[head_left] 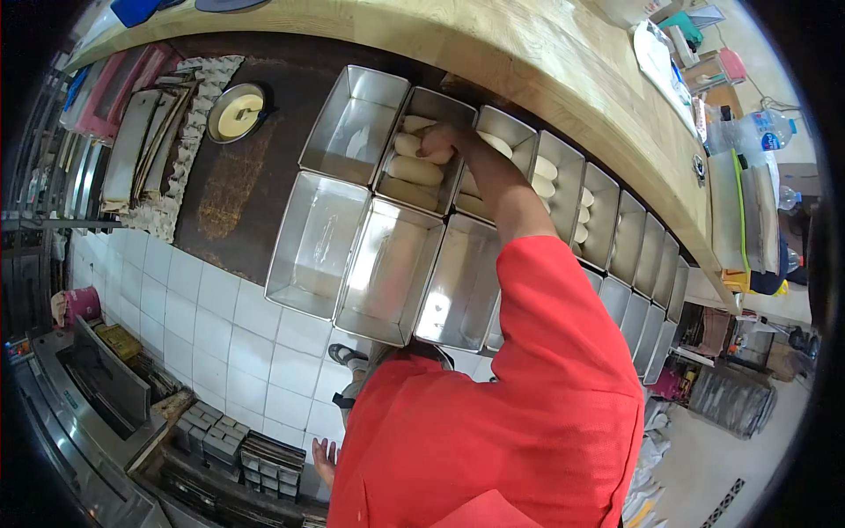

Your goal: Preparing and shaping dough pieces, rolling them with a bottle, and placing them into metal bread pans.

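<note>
My right hand (442,141) reaches down into a metal loaf pan (451,107) in the back row, its fingers curled round a dough roll (438,157). Beside it in that pan lie more pale dough rolls (415,171), set side by side. Low at my side hangs my left hand (324,459), empty, with its fingers apart. The neighbouring pan on the right also holds dough (495,143), partly hidden by my forearm. Further right, another pan contains smaller-looking dough rolls (544,178).
Two rows of metal loaf pans stretch right; a front pan (315,242) has bare, shiny walls. Left on the dark tabletop (290,97) sits a round bowl (211,123) of pale yellow contents with a small tool inside. A wooden counter (396,33) borders the back. White tiles (251,317) cover the floor.
</note>
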The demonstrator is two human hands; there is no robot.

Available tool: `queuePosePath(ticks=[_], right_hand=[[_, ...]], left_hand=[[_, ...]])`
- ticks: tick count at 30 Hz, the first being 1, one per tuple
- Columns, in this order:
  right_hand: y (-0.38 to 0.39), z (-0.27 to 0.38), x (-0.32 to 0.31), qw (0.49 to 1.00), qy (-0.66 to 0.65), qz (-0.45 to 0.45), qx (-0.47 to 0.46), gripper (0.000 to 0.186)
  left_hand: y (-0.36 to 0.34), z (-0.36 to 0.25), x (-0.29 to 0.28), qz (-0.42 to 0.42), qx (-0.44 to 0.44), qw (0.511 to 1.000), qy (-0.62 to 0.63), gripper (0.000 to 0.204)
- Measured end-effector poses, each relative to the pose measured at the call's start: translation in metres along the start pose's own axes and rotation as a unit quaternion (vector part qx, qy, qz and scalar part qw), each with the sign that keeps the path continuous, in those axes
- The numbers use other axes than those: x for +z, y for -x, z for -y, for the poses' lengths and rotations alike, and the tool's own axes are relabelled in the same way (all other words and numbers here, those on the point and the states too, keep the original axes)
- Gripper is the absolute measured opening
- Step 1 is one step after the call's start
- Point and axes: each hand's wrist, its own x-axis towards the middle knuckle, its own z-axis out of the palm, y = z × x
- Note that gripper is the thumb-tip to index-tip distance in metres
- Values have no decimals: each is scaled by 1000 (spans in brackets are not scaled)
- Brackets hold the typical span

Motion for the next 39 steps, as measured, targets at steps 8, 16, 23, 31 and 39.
queuePosePath(ticks=[8,16,23,31,39], right_hand=[[5,28,7,965,-205,-133,97,64],[-1,17,25,962,-82,-242,99,49],[37,66,-8,934,-93,-260,227,32],[-17,62,8,874,-171,-390,235,25],[-13,21,3,818,-328,-448,152,22]], left_hand=[[23,9,-7,-22,28,994,-101,66],[-15,16,-8,-9,51,875,-481,64],[3,45,-41,-23,41,867,-496,63],[38,25,-38,-11,20,979,-204,64],[-8,37,-17,16,-4,992,123,65]])
